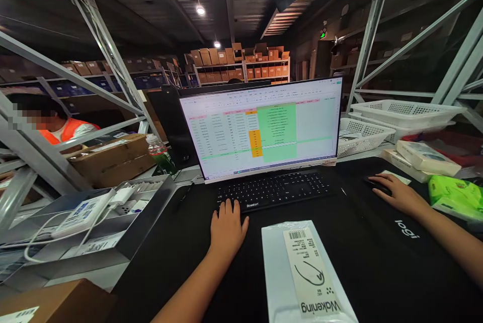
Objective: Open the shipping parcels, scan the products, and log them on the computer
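My left hand [228,227] lies palm down at the lower left of the black keyboard [279,188], fingertips on its near edge and fingers slightly apart. On the right, my right hand [398,194] rests over a dark computer mouse [380,187], largely hidden under the fingers. Behind the keyboard stands a monitor [230,132] showing a spreadsheet with green and orange cells. Between my forearms is a white box [275,272], bearing a paper label [311,267] with a barcode, "Wakening" upside down and a pen mark.
A black desk mat [362,257] covers the desk. At left are a grey tray [132,232] with a cable, a bottle [160,154] and cardboard boxes [113,159]. White baskets [403,114] and a green packet [456,194] are at right. A person in an orange vest [70,129] is beyond the left frame.
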Motion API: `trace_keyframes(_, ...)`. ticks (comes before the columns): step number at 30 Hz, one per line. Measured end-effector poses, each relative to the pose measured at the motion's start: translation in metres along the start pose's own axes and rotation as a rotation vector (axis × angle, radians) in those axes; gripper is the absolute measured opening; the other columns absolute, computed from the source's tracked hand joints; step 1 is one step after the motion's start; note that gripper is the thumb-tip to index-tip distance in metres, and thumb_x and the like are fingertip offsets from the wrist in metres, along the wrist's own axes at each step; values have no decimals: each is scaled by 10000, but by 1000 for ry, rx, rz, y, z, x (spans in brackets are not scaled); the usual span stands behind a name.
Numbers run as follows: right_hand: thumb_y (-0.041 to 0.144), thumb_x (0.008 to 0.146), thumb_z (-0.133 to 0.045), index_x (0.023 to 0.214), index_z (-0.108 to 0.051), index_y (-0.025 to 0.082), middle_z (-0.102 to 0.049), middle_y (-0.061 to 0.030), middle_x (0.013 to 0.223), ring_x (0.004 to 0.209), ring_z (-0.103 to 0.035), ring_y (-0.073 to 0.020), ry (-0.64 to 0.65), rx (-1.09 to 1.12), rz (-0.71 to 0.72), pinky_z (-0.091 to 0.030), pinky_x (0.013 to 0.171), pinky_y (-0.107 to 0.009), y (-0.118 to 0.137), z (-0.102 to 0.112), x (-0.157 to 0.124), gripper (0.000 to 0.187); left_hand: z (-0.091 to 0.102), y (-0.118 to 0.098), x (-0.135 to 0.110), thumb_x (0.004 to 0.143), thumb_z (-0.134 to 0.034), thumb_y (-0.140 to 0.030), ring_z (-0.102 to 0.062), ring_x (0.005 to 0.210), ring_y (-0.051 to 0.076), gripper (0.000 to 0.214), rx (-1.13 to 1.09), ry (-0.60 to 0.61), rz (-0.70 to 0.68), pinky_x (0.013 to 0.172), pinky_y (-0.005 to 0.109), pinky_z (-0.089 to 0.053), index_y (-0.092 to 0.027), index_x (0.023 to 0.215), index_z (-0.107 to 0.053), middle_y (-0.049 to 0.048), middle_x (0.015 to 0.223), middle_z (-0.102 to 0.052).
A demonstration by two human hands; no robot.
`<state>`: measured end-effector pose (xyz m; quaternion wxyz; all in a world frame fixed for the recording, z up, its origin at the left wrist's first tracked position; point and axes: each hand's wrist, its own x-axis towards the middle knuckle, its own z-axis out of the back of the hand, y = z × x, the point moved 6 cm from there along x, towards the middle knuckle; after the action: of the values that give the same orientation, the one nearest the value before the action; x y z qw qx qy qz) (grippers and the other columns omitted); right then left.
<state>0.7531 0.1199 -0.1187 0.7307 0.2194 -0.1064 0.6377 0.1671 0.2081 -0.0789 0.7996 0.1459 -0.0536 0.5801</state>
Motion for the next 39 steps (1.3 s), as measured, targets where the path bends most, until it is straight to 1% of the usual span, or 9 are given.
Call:
trace_keyframes(4, 577, 929, -441, 1328, -668, 233, -588, -154, 1352, 1218, -633, -329, 11, 1, -12, -556, 1010, -471, 2, 2, -1, 574, 1, -2, -1, 1017, -427, -393, -473, 1418, 386, 586, 26, 12, -8, 1103, 540, -461, -81, 1510, -476, 241, 1550, -486)
trace_keyframes(7, 566, 925, -453, 1313, -677, 222, -589, -158, 1344, 1212, -636, -327, 5, 1, 7, -549, 1021, -466, 0, 0, 0, 565, 1, -2, -1, 1018, -422, -389, -474, 1417, 386, 587, 38, 17, -8, 1095, 532, -469, -76, 1512, -472, 242, 1548, -489)
trace_keyframes(11, 571, 936, -467, 1298, -674, 249, -597, -137, 1327, 1198, -642, -325, -19, 5, 46, -554, 1010, -462, -8, -6, 0, 526, 1, -2, 0, 1018, -417, -389, -475, 1418, 380, 587, 49, 22, -8, 1092, 523, -473, -84, 1517, -469, 239, 1553, -485)
trace_keyframes(15, 581, 938, -469, 1298, -670, 270, -594, -129, 1334, 1192, -642, -320, -11, -6, 45, -555, 1004, -457, -12, -9, 0, 516, 1, -3, 0, 1018, -408, -381, -484, 1410, 382, 583, 57, 24, -8, 1078, 524, -485, -80, 1513, -475, 248, 1549, -487)
trace_keyframes(21, 536, 933, -472, 1300, -665, 243, -582, -147, 1342, 1206, -625, -317, -1, 7, 20, -523, 1042, -439, -7, -6, 0, 507, 0, -2, 1, 1011, -406, -376, -492, 1403, 386, 586, 53, 22, -21, 1071, 529, -492, -76, 1508, -482, 255, 1542, -493)
trace_keyframes(24, 541, 924, -473, 1296, -665, 249, -585, -148, 1345, 1206, -622, -327, -9, 16, 1, -513, 1052, -448, -6, -6, 0, 511, -2, -1, 1, 1008, -405, -376, -494, 1401, 392, 587, 47, 17, -24, 1066, 540, -494, -74, 1506, -485, 258, 1541, -492)
trace_keyframes(29, 562, 931, -466, 1319, -658, 257, -581, -143, 1347, 1219, -618, -328, -10, 25, -10, -534, 1008, -424, -7, -6, -1, 529, -3, -1, 1, 1006, -397, -371, -496, 1398, 388, 586, 47, 4, -25, 1062, 536, -495, -76, 1504, -486, 250, 1536, -502)
trace_keyframes(33, 574, 942, -463, 1335, -658, 276, -576, -132, 1364, 1232, -612, -326, 15, 3, -14, -516, 1043, -434, -5, -5, -1, 530, -4, -2, 0, 1008, -389, -372, -495, 1397, 388, 589, 46, -7, -24, 1061, 536, -495, -75, 1507, -482, 248, 1534, -504)
trace_keyframes(39, 554, 915, -468, 1292, -681, 232, -571, -158, 1354, 1237, -611, -334, -14, 4, -16, -514, 1052, -449, -2, -2, 0, 540, -5, -2, 0, 1005, -401, -370, -501, 1388, 398, 586, 39, -15, -33, 1051, 549, -498, -66, 1499, -490, 261, 1526, -507)
